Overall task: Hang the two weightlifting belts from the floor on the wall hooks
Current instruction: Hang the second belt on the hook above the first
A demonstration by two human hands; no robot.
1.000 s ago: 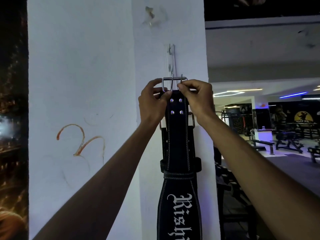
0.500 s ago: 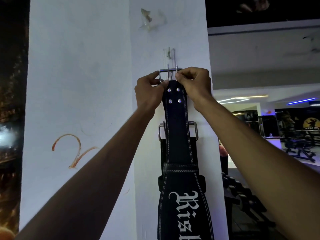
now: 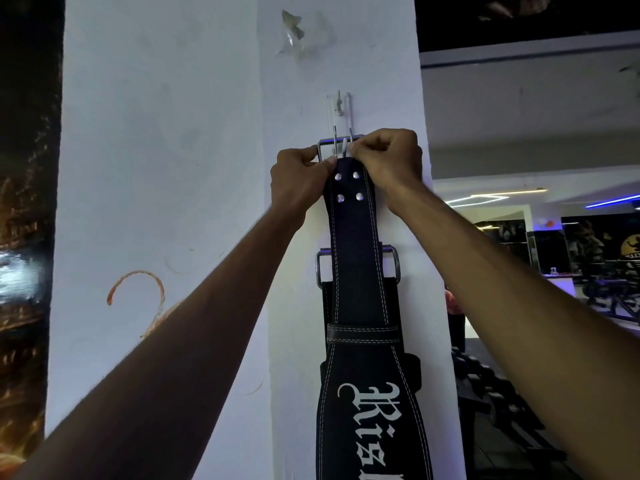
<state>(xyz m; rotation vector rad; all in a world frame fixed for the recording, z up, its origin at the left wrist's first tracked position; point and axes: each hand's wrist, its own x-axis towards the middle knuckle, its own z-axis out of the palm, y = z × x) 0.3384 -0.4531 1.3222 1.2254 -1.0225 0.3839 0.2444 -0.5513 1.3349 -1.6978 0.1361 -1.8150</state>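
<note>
Against the white pillar (image 3: 166,168), the left hand (image 3: 298,181) and right hand (image 3: 384,161) pinch the steel buckle (image 3: 341,143) of the black leather belt (image 3: 353,258) just below the small white wall hook (image 3: 338,103), so it should rise level until its frame clears the hook tip.

Single head-worn view, tilted forward and slightly up along both outstretched forearms. Faces a white painted wall pillar (image 3: 166,168) at arm's length, close. Dim gym room recedes right of the fingers (image 3: 367,150).
</note>
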